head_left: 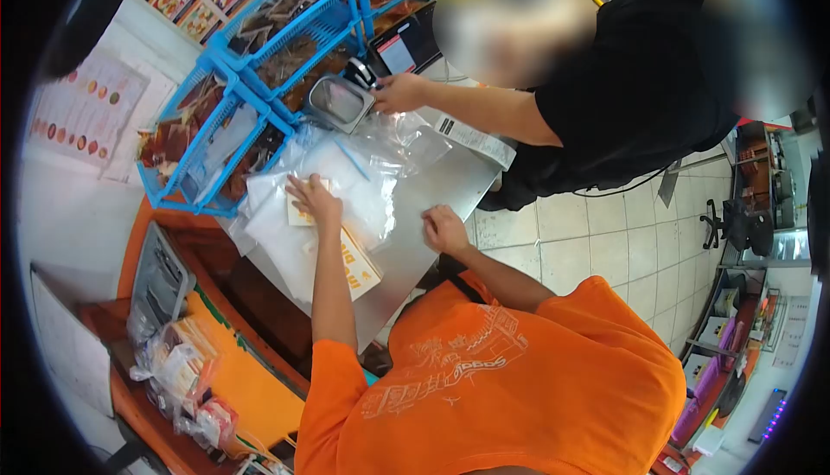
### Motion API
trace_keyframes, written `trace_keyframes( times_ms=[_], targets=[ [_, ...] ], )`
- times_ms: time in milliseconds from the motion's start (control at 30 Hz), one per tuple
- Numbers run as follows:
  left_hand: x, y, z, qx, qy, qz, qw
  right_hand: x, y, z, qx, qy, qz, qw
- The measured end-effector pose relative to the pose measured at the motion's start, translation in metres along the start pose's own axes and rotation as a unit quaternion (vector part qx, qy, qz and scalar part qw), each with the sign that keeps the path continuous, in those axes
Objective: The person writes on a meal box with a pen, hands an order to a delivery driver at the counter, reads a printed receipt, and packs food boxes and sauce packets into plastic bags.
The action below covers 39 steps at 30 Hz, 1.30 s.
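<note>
My left hand [318,202] lies with its fingers spread over a small white-and-yellow printed paper [302,216] on top of clear plastic bags [268,207]. Below my left wrist, a larger white card with orange-yellow lettering [360,269] sits on the same bags. My right hand [446,230] rests near the edge of the metal table [417,203], fingers curled in and nothing visible in them. A thin blue strip [353,160] crosses the plastic beyond my left hand.
Blue stacked baskets [232,95] with wrapped packets line the table's far left. A co-worker's hand [399,93] is beside a metal container [341,103]; a long printed slip [471,136] hangs by the table edge. Cutlery fills a grey tray [160,276] at lower left.
</note>
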<state>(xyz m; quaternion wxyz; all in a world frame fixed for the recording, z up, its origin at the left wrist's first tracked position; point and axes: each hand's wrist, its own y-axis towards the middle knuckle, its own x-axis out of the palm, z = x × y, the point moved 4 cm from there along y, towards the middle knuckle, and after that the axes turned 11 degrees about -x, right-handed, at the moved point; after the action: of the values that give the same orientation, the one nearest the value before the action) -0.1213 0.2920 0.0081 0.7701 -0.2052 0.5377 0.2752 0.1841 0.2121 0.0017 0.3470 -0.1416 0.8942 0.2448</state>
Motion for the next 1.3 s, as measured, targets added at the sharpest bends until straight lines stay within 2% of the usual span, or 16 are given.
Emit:
trace_keyframes(
  times_ms=[100, 167, 300, 367, 433, 500, 600, 633, 667, 733, 867, 933, 967, 1067, 1200, 1300],
  targets=[
    [-0.016, -0.011, 0.007, 0.015, -0.036, -0.001, 0.999, -0.025, 0.013, -0.004, 0.166, 0.184, -0.035, 0.968],
    [-0.030, -0.016, 0.004, 0.013, -0.079, -0.015, 0.997, -0.041, 0.014, 0.027, 0.085, 0.041, 0.047, 0.994],
    [-0.055, -0.059, -0.026, -0.033, -0.143, 0.030, 0.989, -0.104, 0.044, 0.080, 0.061, -0.186, 0.181, 0.964],
    [-0.073, -0.096, -0.023, -0.109, -0.177, 0.017, 0.978, -0.100, 0.052, 0.113, 0.120, -0.157, 0.102, 0.975],
    [-0.071, -0.131, -0.020, -0.130, -0.170, 0.029, 0.976, -0.090, 0.057, 0.143, 0.174, -0.131, 0.028, 0.976],
    [-0.067, -0.159, 0.003, -0.098, -0.211, 0.055, 0.971, -0.076, 0.054, 0.149, 0.197, -0.107, -0.029, 0.974],
    [-0.067, -0.167, 0.059, -0.101, -0.326, 0.033, 0.939, -0.061, 0.081, 0.144, 0.217, -0.049, -0.126, 0.967],
    [-0.073, -0.164, 0.078, -0.092, -0.321, 0.030, 0.942, -0.042, 0.110, 0.148, 0.222, -0.006, -0.172, 0.960],
    [-0.078, -0.158, 0.098, -0.081, -0.317, 0.027, 0.944, 0.004, 0.187, 0.160, 0.219, 0.063, -0.235, 0.945],
    [-0.079, -0.140, 0.131, -0.060, -0.325, 0.015, 0.944, 0.088, 0.276, 0.182, 0.231, 0.153, -0.329, 0.903],
    [-0.056, -0.112, 0.150, -0.027, -0.324, -0.012, 0.946, -0.102, 0.067, 0.115, 0.135, 0.163, -0.210, 0.955],
    [-0.050, -0.104, 0.143, -0.045, -0.312, -0.017, 0.949, -0.131, 0.039, 0.108, 0.130, 0.181, -0.192, 0.956],
    [-0.051, -0.103, 0.138, -0.059, -0.308, -0.011, 0.950, -0.135, 0.039, 0.107, 0.186, 0.215, -0.186, 0.941],
    [-0.059, -0.107, 0.121, -0.100, -0.290, 0.003, 0.952, -0.130, 0.023, 0.130, 0.193, 0.198, -0.193, 0.941],
    [-0.068, -0.115, 0.084, -0.092, -0.274, 0.044, 0.956, -0.118, 0.029, 0.140, 0.277, 0.200, -0.233, 0.911],
    [-0.073, -0.120, 0.069, -0.115, -0.267, 0.048, 0.955, -0.112, 0.043, 0.120, 0.246, 0.338, -0.138, 0.898]
  ],
)
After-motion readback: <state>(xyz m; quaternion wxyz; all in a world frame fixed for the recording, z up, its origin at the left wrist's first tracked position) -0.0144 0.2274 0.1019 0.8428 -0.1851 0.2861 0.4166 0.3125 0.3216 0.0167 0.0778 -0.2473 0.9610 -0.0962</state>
